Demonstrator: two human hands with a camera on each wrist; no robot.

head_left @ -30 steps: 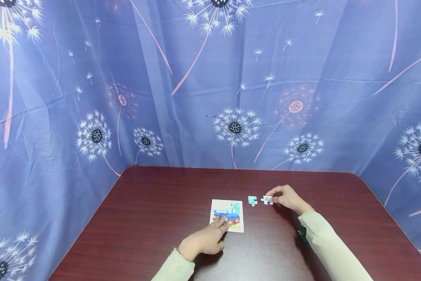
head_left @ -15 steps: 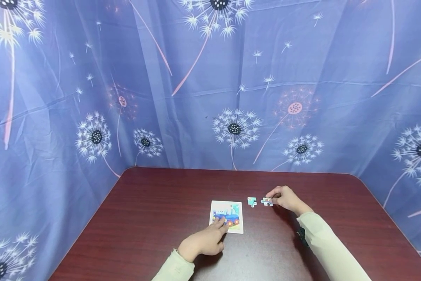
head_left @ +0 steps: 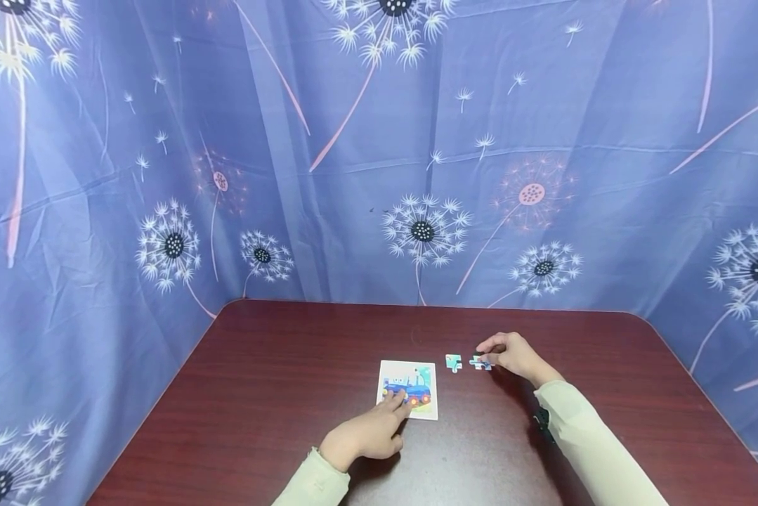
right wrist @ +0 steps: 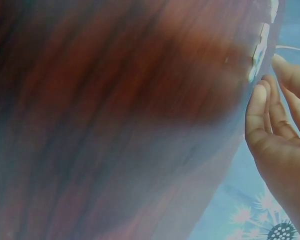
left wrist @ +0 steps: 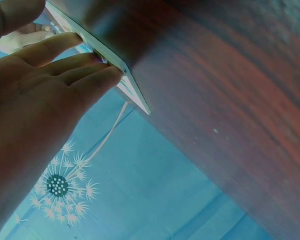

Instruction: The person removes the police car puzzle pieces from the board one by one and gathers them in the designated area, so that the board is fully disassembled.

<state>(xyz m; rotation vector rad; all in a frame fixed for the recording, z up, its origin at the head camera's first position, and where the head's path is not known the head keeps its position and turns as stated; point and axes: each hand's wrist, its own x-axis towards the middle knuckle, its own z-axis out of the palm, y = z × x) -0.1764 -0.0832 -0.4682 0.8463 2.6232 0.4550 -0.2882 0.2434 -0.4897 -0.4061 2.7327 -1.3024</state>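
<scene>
A small square puzzle board (head_left: 385,372) with a blue tractor picture lies on the table. My left hand (head_left: 367,430) rests on its near edge with straight, spread fingers, and the left wrist view shows the fingertips on the board (left wrist: 140,97). To the board's right, my right hand (head_left: 519,357) holds a jigsaw piece (head_left: 478,362) between thumb and forefinger, low at the tabletop. The fingers partly cover that piece. Just left of it lies another jigsaw piece (head_left: 452,362), untouched. In the right wrist view, the bent fingers of the right hand (right wrist: 285,125) are beside a piece seen edge-on.
The dark red wooden table (head_left: 277,365) reaches back to a blue curtain (head_left: 328,211) with dandelion prints, which also hangs along both sides. Light green sleeves (head_left: 596,443) cover the forearms. The right wrist bears a black device (head_left: 542,419).
The colours showing on the piece at my right hand have changed from orange to teal and blue; it stays in about the same place. My left hand has not visibly moved.
</scene>
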